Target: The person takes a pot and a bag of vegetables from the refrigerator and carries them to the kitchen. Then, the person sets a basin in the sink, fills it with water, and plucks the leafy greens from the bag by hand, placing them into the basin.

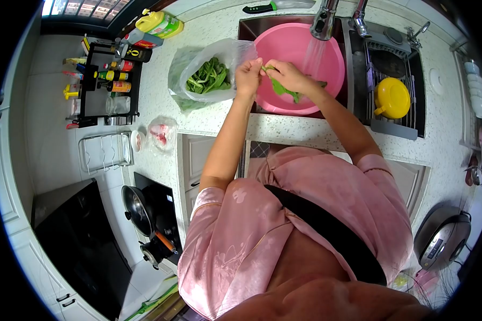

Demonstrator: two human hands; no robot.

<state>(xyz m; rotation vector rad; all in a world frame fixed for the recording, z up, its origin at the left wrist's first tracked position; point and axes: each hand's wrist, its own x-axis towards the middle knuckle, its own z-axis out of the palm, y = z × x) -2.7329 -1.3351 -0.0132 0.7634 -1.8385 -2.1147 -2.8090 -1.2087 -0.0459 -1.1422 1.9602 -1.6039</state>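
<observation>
Closest is a pink top (pixel 235 241). Beyond, left hand (pixel 248 76) and right hand (pixel 289 78) pinch a green leaf (pixel 280 90) over the near-left rim of a pink basin (pixel 281 45). Bagged greens (pixel 211 76) lie by the sink's (pixel 245 32) left edge.

We see a bright, mostly sharp view: daylight at the upper-left window (pixel 93 8), paler lit patches on pink clothing (pixel 235 241), strong fisheye curving, black corners.
</observation>
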